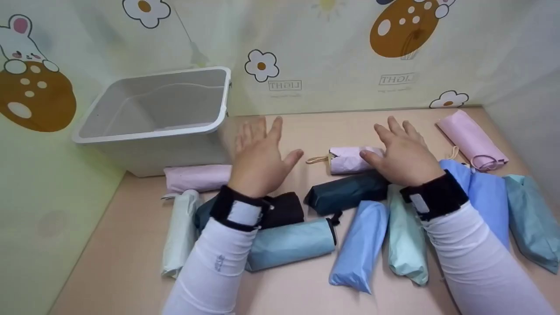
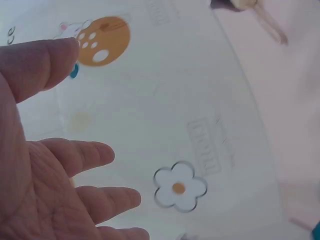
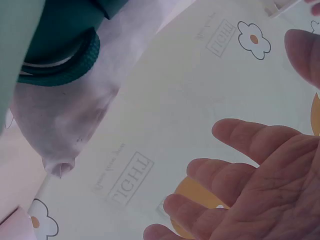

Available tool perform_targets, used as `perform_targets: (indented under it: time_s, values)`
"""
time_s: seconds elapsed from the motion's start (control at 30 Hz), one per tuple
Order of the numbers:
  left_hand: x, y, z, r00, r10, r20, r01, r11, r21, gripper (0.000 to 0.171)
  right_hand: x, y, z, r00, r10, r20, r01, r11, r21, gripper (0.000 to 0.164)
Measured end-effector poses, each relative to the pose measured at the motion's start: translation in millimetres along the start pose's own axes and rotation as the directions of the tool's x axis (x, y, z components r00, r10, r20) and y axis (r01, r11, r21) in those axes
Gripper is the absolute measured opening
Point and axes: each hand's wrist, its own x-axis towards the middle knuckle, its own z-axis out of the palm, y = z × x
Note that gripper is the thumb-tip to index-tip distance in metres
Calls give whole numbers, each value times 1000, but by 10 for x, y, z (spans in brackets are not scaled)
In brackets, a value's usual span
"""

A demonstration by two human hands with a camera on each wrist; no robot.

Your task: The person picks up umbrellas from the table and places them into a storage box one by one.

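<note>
Both hands are raised over the table with fingers spread and hold nothing. My left hand [image 1: 261, 164] is near the bin's right side, above a black folded umbrella [image 1: 285, 211] and a pink one [image 1: 190, 178]. My right hand [image 1: 404, 155] partly covers a lilac folded umbrella [image 1: 347, 161] with a cord loop. Below it lie a dark teal umbrella [image 1: 343, 194] and a mint one [image 1: 407, 245]. Nearer the front are a light teal umbrella [image 1: 291, 245] and a blue one [image 1: 361, 245]. The wrist views show empty palms; a dark green strap [image 3: 90, 57] appears in the right one.
A grey plastic bin [image 1: 153, 159] stands at the back left; the visible inside holds nothing. A pale umbrella [image 1: 179, 236] lies in front of it. At right are a pink umbrella [image 1: 470, 140], blue ones [image 1: 492, 205] and a teal one [image 1: 533, 223]. A patterned curtain [image 1: 323, 52] hangs behind.
</note>
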Motion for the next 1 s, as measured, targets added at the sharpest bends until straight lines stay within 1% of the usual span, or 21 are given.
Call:
perform_targets:
  time_s: [0.1, 0.2, 0.3, 0.4, 0.47, 0.57, 0.67, 0.77, 0.87, 1.0]
  values:
    - [-5, -109, -131, 999, -9, -42, 10, 999, 39, 84, -5, 9, -6, 1000, 3, 6, -3, 1000, 9, 82]
    - [54, -233, -222, 997, -30, -74, 36, 996, 81, 82, -7, 18, -19, 1000, -3, 11, 2, 1000, 10, 82]
    - [152, -389, -266, 991, -94, -97, 104, 990, 98, 80, -10, 21, -27, 1000, -6, 19, 6, 1000, 7, 82]
    - [241, -572, -278, 976, -179, -123, 190, 978, 84, 74, -8, 14, -22, 999, -17, 28, 17, 1000, 1, 82]
    - [285, -677, -274, 965, -217, -150, 230, 971, 72, 62, -5, 4, -18, 999, -23, 26, 23, 1000, -1, 82]
    - [325, -765, -260, 953, -227, -200, 245, 967, 71, 42, -5, -11, -14, 999, -30, 23, 30, 1000, -2, 81]
    - [341, -769, -241, 952, -211, -223, 237, 966, 99, 30, -8, -16, -10, 999, -31, 24, 31, 1000, -1, 80]
    - [336, -715, -207, 956, -180, -233, 210, 972, 108, 22, -12, -9, -1, 999, -28, 28, 28, 1000, 0, 81]
    - [321, -614, -171, 962, -141, -235, 170, 980, 105, 18, -15, 1, 7, 999, -28, 30, 28, 1000, -2, 81]
    - [304, -432, -129, 968, -70, -242, 96, 991, 98, 14, -14, 11, 13, 999, -33, 29, 33, 999, -2, 81]
